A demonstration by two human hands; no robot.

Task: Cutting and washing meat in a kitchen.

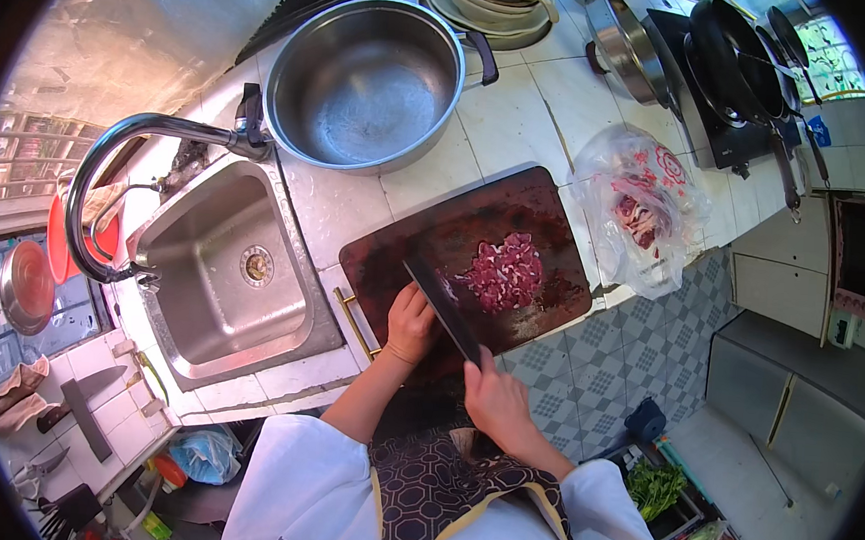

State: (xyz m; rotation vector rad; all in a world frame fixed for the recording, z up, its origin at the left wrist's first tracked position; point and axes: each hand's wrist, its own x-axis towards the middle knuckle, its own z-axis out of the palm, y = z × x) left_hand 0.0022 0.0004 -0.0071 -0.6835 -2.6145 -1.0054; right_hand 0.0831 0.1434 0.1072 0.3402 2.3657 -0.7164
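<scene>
A dark chopping board (396,256) lies slantwise on the tiled counter in front of me. On its right half sits a heap of chopped raw red meat (506,274) with pale streaks of fat. My right hand (497,399) grips the handle of a wide-bladed kitchen knife (442,312), its blade slanting up and left across the board. Just left of that blade, my left hand (409,325) rests on the board with bent fingers. Whether anything is under those fingertips is hidden. A few small meat scraps lie against the blade's right side.
Left of the board is a steel sink (201,246) with a curved faucet (149,126). Behind the board stands a large steel pot (363,84). A plastic bag (639,217) with raw meat lies to the right. Farther back are stacked bowls (488,7) and a black wok (733,65).
</scene>
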